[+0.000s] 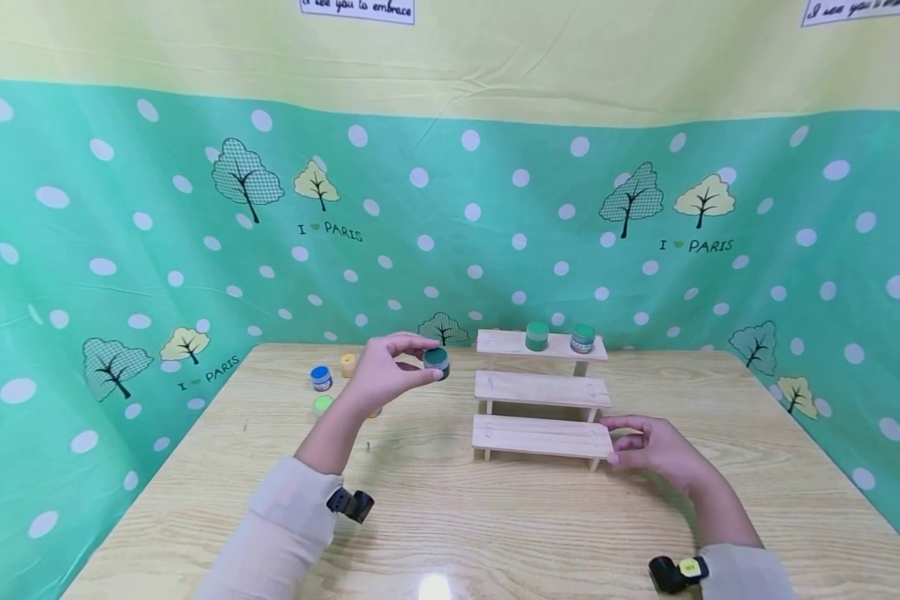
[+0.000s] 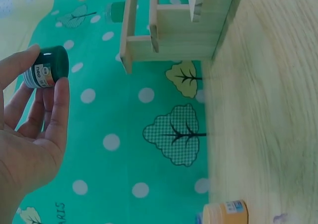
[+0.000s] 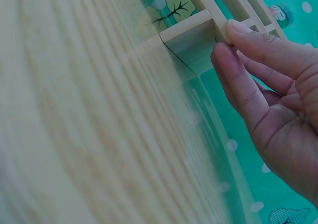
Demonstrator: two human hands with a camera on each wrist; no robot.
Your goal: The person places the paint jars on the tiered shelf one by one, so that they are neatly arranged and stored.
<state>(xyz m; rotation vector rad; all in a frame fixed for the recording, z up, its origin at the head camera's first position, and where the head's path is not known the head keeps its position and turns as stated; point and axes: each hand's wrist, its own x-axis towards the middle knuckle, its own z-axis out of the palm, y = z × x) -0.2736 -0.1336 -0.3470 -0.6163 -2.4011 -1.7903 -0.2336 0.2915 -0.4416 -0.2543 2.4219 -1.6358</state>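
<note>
My left hand (image 1: 390, 371) pinches a small dark green paint jar (image 1: 437, 362) between thumb and fingers, held in the air left of a three-step wooden stand (image 1: 542, 387). In the left wrist view, the jar (image 2: 52, 67) is tilted and its label faces the camera. On the stand's top step are two green paint jars, one (image 1: 537, 337) near the middle and one (image 1: 582, 338) toward the right. The right hand (image 1: 660, 450) grips the right end of the lowest step; in the right wrist view, thumb and fingertip pinch the board's corner.
Left on the wooden table (image 1: 540, 533) stand a blue jar (image 1: 321, 377), a yellow-orange jar (image 1: 348, 363) and a light green jar (image 1: 323, 405). Another jar is mostly hidden behind the left wrist. A green dotted cloth (image 1: 420, 250) hangs behind and beside the table.
</note>
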